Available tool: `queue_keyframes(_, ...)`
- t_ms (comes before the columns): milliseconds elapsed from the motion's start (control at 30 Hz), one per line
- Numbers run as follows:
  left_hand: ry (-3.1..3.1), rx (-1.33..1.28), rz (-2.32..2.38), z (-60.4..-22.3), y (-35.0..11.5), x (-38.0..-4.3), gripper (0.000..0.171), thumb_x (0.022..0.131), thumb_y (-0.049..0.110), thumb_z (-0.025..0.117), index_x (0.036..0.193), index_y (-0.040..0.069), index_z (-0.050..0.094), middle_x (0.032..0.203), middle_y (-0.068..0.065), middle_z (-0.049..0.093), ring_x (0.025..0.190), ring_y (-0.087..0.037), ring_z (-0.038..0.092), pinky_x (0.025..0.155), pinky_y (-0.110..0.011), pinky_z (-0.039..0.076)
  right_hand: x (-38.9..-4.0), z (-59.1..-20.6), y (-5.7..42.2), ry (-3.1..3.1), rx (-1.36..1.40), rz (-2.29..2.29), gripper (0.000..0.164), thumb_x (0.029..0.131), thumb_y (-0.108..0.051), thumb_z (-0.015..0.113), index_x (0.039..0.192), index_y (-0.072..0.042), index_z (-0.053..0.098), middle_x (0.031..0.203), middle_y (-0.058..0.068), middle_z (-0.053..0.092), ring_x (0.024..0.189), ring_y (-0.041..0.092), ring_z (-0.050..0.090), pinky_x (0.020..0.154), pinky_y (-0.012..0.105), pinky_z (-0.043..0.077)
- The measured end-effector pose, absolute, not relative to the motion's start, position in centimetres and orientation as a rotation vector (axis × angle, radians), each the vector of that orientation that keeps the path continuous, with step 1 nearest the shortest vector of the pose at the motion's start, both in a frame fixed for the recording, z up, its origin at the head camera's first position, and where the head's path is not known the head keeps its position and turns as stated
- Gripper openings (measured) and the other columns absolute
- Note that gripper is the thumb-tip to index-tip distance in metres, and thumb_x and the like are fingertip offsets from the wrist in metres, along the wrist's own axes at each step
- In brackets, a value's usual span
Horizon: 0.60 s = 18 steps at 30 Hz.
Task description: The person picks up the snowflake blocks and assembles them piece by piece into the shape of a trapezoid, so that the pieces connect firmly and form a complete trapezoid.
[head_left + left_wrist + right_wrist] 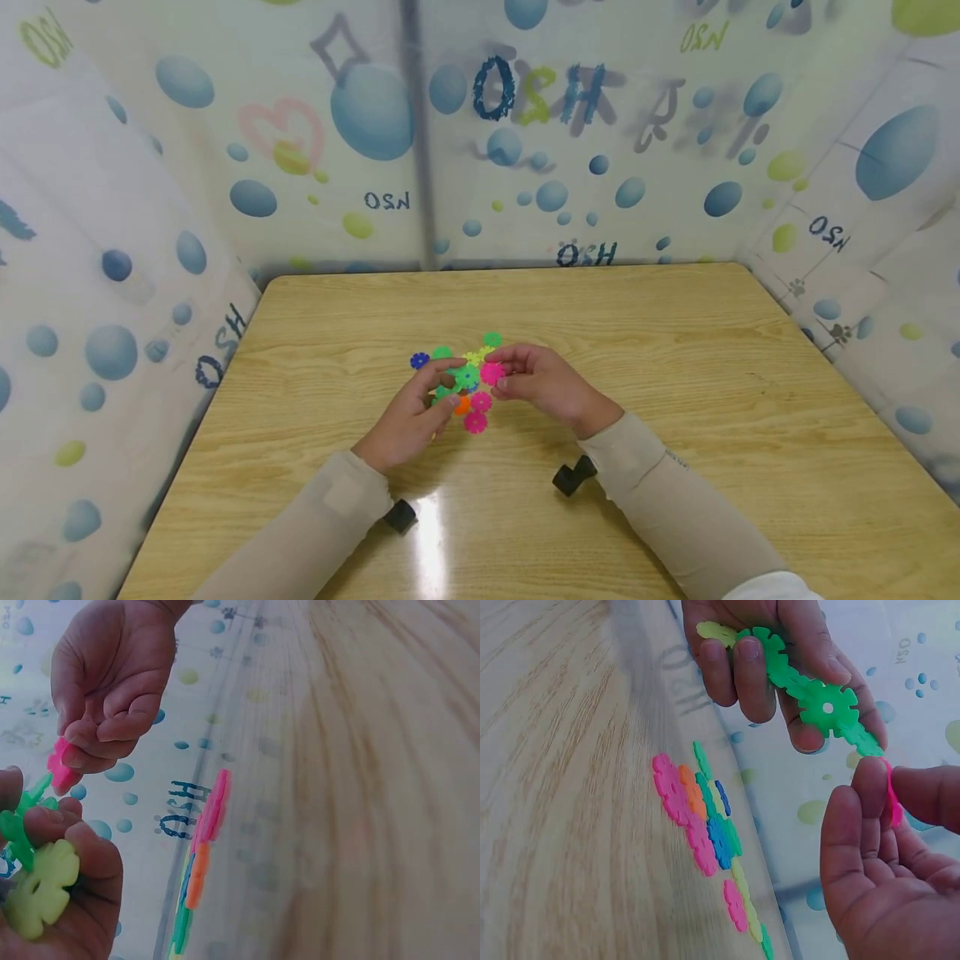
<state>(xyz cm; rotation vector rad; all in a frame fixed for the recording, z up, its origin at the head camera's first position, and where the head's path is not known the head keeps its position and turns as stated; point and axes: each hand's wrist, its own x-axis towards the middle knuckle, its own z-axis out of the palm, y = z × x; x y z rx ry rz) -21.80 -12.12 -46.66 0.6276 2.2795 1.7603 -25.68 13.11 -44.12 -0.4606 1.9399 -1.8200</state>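
Observation:
My left hand (408, 417) holds a short chain of interlocking snowflake discs, its fingers and thumb bent around it. The chain runs from a yellow disc (41, 889) in the palm to green discs (829, 707) further along. At the chain's free end, my right hand (551, 385) pinches a pink snowflake disc (893, 799) between thumb and fingertips. The pink disc's edge meets the last green piece, and its fingers cover part of that meeting point. Both hands are raised over the tabletop, close together.
Below the hands, several loose discs lie flat on the wooden table (675, 350), among them a pink one (735, 906), an orange one (692, 791) and a blue one (720, 844). Small black devices (574, 476) hang under both wrists. Printed curtains (480, 183) enclose the table's back and sides.

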Motion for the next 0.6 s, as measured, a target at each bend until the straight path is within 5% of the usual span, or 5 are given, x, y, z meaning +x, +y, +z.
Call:
queue_keyframes(267, 2.315, 0.654, 1.726, -46.75, -12.32, -21.75, 0.048, 0.110, 0.010, 0.053, 0.156, 0.019, 0.044, 0.129, -0.016, 0.049, 0.060, -0.014, 0.048, 0.054, -0.026, 0.048, -25.70, -43.91, 12.91, 1.908, -0.434, -1.758, 0.036, 0.105, -0.001, 0.060, 0.139, 0.009, 0.056, 0.127, 0.033, 0.060, 0.100, 0.020, 0.070, 0.094, 0.034, 0.061)
queue_keyframes(467, 2.306, 0.689, 1.744, -46.51, -12.47, -21.60, 0.047, 0.109, 0.008, 0.055, 0.155, 0.013, 0.047, 0.132, -0.015, 0.053, 0.057, -0.011, 0.046, 0.053, -0.026, 0.046, -25.47, -43.97, 12.74, 1.885, -0.393, -1.748, 0.036, 0.106, -0.003, 0.059, 0.140, 0.008, 0.056, 0.127, 0.031, 0.062, 0.100, 0.021, 0.068, 0.100, 0.043, 0.059)
queue_keyframes(600, 2.308, 0.702, 1.748, -46.44, -12.39, -21.60, 0.047, 0.108, 0.006, 0.056, 0.154, 0.009, 0.047, 0.132, -0.016, 0.055, 0.058, -0.011, 0.046, 0.053, -0.025, 0.045, -25.27, -44.10, 12.61, 1.830, -0.334, -1.785, 0.035, 0.108, -0.003, 0.056, 0.141, 0.008, 0.054, 0.126, 0.025, 0.064, 0.098, 0.018, 0.067, 0.097, 0.036, 0.060)
